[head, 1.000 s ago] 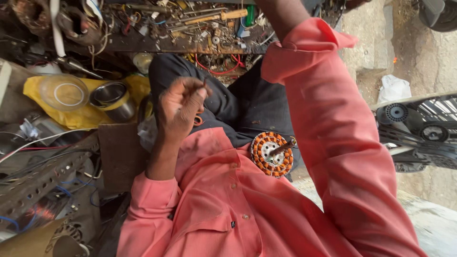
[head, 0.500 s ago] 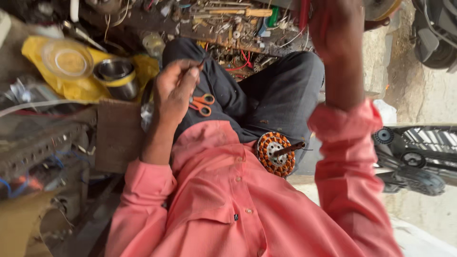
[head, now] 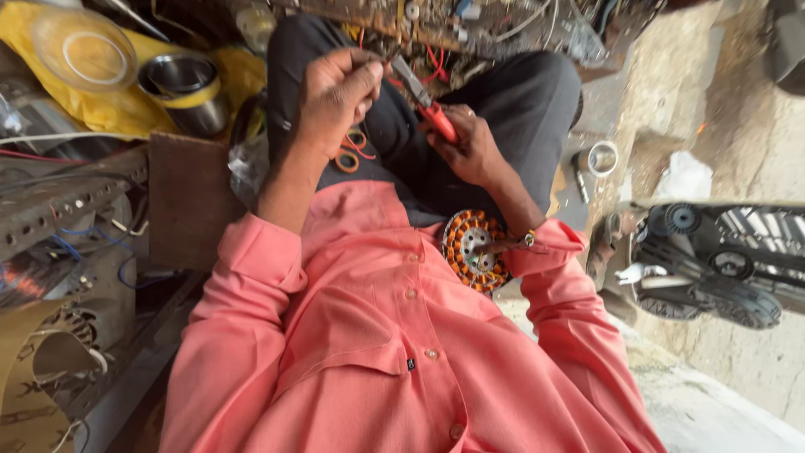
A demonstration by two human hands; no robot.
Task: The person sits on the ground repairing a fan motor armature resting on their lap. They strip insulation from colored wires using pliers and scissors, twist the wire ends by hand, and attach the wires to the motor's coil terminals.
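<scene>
Above the round copper-wound stator (head: 475, 249) in my lap, my right hand (head: 471, 147) grips red-handled steel pliers (head: 426, 102), rigid and light; my left hand's (head: 335, 96) fingers (head: 362, 77) pinch something thin near the tips, too small to make out.

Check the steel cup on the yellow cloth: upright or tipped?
Upright. The steel cup stands on the yellow cloth, mouth facing up; its contents cannot be told.

Around the copper-wound stator (head: 475, 250) on the lap, the room is narrow. Just above it the right hand (head: 470, 147) with red-handled pliers (head: 426, 101) blocks the way. To its left, the pink shirt (head: 369, 277) lies open. Further left stand a steel cup (head: 184, 91) and a metal frame (head: 59, 210). To its right, the concrete floor (head: 738, 134) is open as far as a black machine (head: 721, 260).
</scene>
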